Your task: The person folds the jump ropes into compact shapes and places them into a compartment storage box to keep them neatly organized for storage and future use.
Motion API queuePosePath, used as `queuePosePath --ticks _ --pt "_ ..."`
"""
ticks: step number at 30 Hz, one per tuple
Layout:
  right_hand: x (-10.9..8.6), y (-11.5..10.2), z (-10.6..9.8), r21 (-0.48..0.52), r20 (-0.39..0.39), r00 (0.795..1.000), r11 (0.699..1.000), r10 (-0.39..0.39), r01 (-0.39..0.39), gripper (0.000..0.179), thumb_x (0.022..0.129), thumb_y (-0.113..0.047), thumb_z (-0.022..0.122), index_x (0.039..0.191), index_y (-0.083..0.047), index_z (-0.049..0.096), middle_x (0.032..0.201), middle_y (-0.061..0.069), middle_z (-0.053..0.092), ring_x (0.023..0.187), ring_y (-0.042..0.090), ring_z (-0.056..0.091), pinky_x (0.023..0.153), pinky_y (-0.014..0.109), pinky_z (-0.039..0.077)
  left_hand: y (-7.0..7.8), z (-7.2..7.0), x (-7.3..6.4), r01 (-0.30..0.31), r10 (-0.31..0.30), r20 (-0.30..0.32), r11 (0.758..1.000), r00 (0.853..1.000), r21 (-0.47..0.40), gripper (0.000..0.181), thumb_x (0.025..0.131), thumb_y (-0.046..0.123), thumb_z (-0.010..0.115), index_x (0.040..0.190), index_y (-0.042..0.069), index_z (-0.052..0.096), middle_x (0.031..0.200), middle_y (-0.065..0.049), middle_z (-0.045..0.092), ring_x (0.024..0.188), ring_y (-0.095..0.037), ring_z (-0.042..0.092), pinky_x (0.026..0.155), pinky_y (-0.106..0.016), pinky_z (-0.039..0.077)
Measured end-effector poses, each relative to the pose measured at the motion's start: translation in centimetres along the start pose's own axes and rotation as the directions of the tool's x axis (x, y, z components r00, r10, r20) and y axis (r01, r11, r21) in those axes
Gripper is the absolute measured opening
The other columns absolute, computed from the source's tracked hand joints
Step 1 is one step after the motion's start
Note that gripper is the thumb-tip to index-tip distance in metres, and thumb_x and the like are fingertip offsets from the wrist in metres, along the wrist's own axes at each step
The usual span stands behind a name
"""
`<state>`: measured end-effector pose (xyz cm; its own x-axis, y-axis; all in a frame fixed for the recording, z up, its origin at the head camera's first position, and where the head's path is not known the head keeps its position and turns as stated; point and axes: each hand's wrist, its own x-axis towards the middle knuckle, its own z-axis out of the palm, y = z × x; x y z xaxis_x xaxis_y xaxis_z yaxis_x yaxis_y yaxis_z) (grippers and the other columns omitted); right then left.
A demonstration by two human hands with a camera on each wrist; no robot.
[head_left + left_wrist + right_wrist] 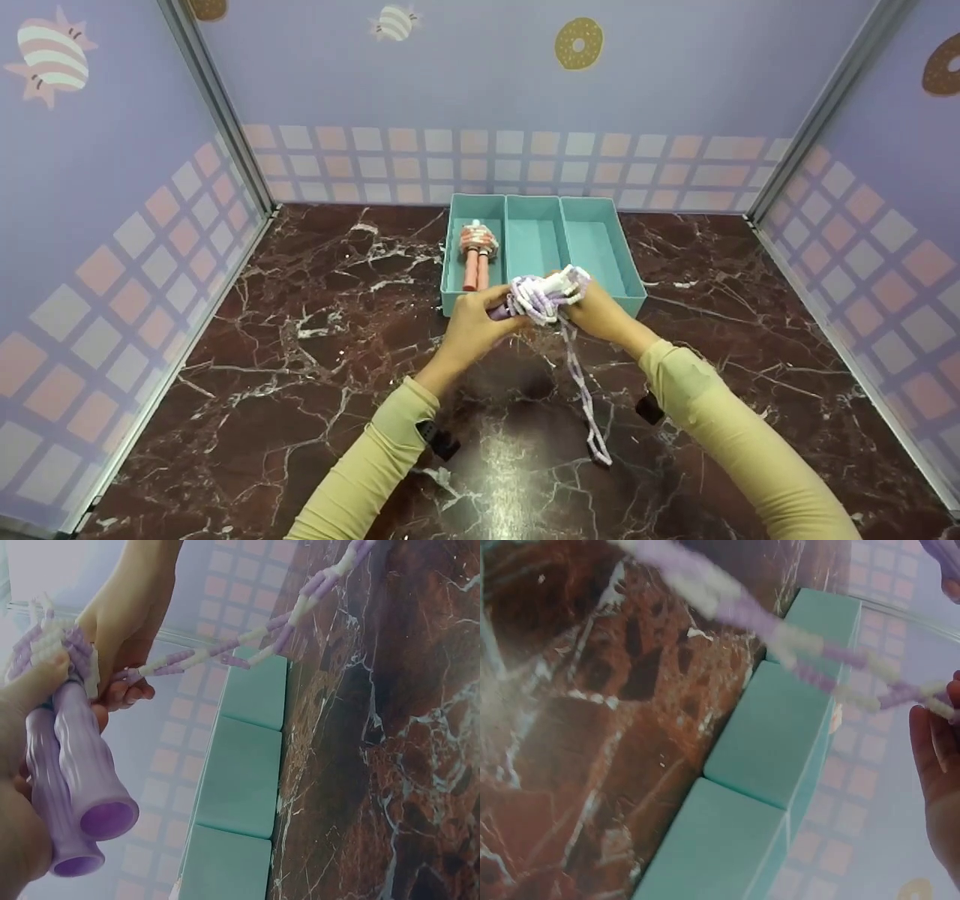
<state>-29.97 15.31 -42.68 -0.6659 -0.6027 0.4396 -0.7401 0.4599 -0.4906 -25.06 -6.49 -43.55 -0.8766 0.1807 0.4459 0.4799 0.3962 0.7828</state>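
A purple-and-white beaded jump rope [534,298] is bundled between both hands over the front of the teal tray [452,306]. My left hand [480,321] grips its two purple handles [94,757] together, their hollow ends showing in the left wrist view. Coils of beads are wound about the upper part of the handles. On the other side of the bundle, my right hand [601,309] pinches the beaded strand in its curled fingers [928,757]. A doubled length of the rope hangs from there toward the table. A pink-handled jump rope [478,259] lies wound up in the tray's left compartment.
Three compartments divide the tray; its middle [532,232] and right [598,244] ones show bare bottoms. Beneath it is a dark red marbled table [315,420]. Patterned panels [480,90] enclose the back and both sides.
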Motion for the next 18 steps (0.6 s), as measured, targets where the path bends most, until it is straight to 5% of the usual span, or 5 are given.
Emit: queuePosePath --ticks 4,8,13,18 --pt "-0.7 0.5 0.4 0.038 0.015 0.995 0.995 0.095 -0.095 0.012 0.097 -0.002 0.055 0.101 0.005 0.063 0.084 0.018 0.065 0.076 0.021 0.060 0.074 0.035 0.053 -0.2 0.1 0.3 0.063 -0.063 -0.108 0.998 0.992 -0.002 0.054 0.072 0.026 0.087 0.119 0.003 0.070 0.123 -0.021 0.067 0.106 -0.029 0.072 0.095 -0.036 0.056" --pt "-1.3 0.4 0.8 0.011 0.026 0.992 0.993 0.120 -0.120 0.016 0.101 -0.011 0.053 0.101 0.000 0.065 0.075 0.010 0.061 0.068 0.011 0.051 0.064 0.028 0.046 -0.5 0.1 0.8 0.140 -0.156 -0.210 0.986 0.965 -0.086 0.059 0.072 0.026 0.088 0.122 0.001 0.068 0.127 -0.022 0.063 0.113 -0.029 0.068 0.099 -0.035 0.054" --pt "-1.9 -0.7 1.3 -0.223 -0.017 0.995 0.970 0.096 -0.097 0.016 0.101 -0.017 0.055 0.099 -0.005 0.065 0.080 0.009 0.065 0.070 0.020 0.058 0.065 0.039 0.051 -0.8 0.4 1.4 0.180 -0.201 -0.260 0.978 0.945 -0.100 0.061 0.072 0.025 0.088 0.122 -0.002 0.066 0.120 -0.022 0.066 0.113 -0.029 0.068 0.098 -0.036 0.054" --pt "-2.4 -1.9 2.3 -0.403 -0.079 0.995 0.911 0.059 -0.086 0.015 0.100 -0.018 0.056 0.100 -0.005 0.063 0.088 0.011 0.068 0.079 0.029 0.067 0.065 0.046 0.055 -0.8 0.9 1.9 0.189 -0.170 -0.327 0.982 0.929 0.026 0.056 0.069 0.033 0.089 0.115 0.003 0.073 0.111 -0.019 0.070 0.106 -0.033 0.070 0.091 -0.043 0.057"
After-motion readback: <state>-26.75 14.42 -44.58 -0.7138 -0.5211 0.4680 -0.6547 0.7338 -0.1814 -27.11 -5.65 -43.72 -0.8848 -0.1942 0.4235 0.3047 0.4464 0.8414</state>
